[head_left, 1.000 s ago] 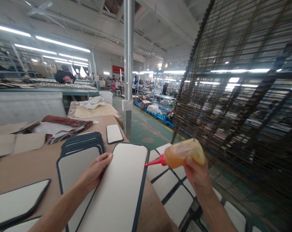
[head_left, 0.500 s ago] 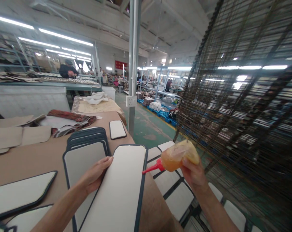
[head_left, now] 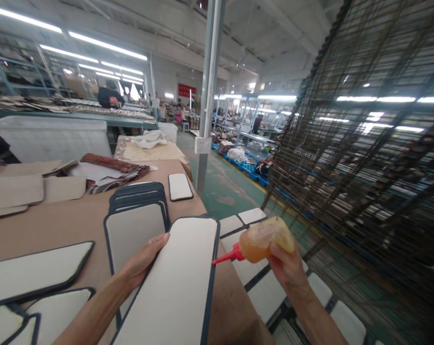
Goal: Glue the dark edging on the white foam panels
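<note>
My left hand (head_left: 147,261) grips the left edge of a long white panel (head_left: 177,278) with dark edging and rounded corners, its thumb lying on the top face. In my right hand (head_left: 287,266) is a squeeze bottle (head_left: 263,241) of amber liquid, tipped on its side. The bottle's red nozzle (head_left: 227,257) points left, and its tip meets the panel's right edge where the white face borders the dark edging. Behind the panel, a stack of similar dark-edged panels (head_left: 136,225) lies on the brown-covered table (head_left: 145,172).
More edged panels (head_left: 37,273) lie at the left, and a small one (head_left: 180,186) near the table's far corner. Folded cloth pieces (head_left: 109,172) sit at the back left. Beyond the table's right edge are further panels (head_left: 267,292) and a tall wire rack (head_left: 364,143). A post (head_left: 206,96) stands ahead.
The camera view has turned slightly left, so the surroundings sit further right. The nozzle tip is slightly lower along the panel's right edge. Both hands keep their holds.
</note>
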`<state>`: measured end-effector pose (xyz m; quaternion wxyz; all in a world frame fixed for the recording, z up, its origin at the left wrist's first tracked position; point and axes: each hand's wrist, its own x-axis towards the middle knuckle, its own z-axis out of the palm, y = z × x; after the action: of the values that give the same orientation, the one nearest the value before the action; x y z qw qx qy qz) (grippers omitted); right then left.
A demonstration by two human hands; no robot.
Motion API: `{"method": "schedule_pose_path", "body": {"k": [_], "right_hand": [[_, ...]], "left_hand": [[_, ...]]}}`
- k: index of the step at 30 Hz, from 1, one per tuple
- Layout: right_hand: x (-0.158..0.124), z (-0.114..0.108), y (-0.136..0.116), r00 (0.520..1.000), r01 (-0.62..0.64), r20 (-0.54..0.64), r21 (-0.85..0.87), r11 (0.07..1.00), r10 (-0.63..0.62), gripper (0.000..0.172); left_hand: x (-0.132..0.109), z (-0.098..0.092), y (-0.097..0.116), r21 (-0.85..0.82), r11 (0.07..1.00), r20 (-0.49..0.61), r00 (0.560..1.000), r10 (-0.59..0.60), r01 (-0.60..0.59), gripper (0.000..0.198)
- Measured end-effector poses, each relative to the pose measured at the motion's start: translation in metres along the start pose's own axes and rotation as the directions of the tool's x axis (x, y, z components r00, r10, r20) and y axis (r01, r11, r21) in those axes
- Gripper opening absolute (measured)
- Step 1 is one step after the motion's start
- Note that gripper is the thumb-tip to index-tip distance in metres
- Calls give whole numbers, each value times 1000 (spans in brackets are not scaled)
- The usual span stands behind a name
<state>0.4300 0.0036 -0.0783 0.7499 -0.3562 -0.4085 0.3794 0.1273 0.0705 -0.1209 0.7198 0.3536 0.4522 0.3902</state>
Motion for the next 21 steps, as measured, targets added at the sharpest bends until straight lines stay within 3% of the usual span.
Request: {"method": "schedule_pose_path", "body": {"k": [8,21], "right_hand": [[-5,-2,6,1000,-13,-24,22,1000,13,39],[-11,3,4,1000,-5,-12,9,1000,5,36]], "left_hand": [[8,-5,-4,68,995,-12,997,77,-76,30],[14,0,5,36,998,12,999,43,-44,21]]}}
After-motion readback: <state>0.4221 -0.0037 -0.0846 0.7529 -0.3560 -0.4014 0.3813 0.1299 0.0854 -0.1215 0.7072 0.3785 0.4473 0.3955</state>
